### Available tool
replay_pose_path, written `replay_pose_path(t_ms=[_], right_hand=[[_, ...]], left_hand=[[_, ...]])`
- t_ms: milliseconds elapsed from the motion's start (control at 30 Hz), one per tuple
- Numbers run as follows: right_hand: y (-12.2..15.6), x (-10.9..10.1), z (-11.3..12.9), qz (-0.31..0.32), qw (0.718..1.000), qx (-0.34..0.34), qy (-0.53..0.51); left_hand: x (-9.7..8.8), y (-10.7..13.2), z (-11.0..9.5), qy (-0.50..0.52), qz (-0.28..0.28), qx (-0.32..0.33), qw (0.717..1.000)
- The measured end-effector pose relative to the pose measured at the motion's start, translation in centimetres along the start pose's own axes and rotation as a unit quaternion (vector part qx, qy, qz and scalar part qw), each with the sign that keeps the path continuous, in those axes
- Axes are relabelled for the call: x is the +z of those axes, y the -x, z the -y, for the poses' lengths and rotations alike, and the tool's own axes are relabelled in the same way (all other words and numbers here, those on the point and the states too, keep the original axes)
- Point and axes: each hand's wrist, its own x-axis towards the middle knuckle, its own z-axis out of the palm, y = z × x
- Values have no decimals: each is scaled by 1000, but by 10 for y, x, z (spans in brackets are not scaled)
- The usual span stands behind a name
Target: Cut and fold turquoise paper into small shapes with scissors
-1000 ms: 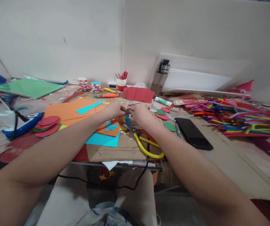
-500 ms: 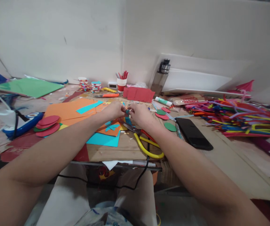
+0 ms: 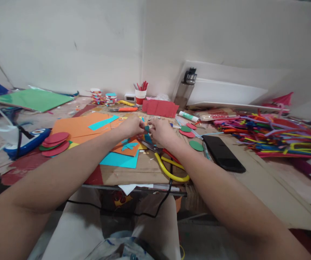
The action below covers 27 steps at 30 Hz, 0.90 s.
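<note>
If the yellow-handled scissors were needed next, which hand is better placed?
Probably the right hand: the scissors lie with their handles beside the right forearm, farther from the left hand. Both hands are at a small teal piece, though, so neither looks free.

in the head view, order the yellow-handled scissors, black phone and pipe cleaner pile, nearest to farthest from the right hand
1. Yellow-handled scissors: just nearer the wearer than the right hand
2. Black phone: to its right
3. Pipe cleaner pile: far right, beyond the phone
</note>
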Motion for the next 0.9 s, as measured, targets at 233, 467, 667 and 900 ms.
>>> replay_pose_path(t_ms=[233,467,667,900], right_hand=[[1,1,2,1,999,5,-40],[-2,4,-5,-43,989,6,-143],[-4,6,-4,-167,934,-64,-309],[2,-1,4,-272,876,-151,-368]], left_hand=[[4,-2,3,33,4,12,999],[0,-1,4,202,-11,-14,979],[-13,-3,3,621,-41,-24,783],[-11,1,-7,724,-29,-56,686]])
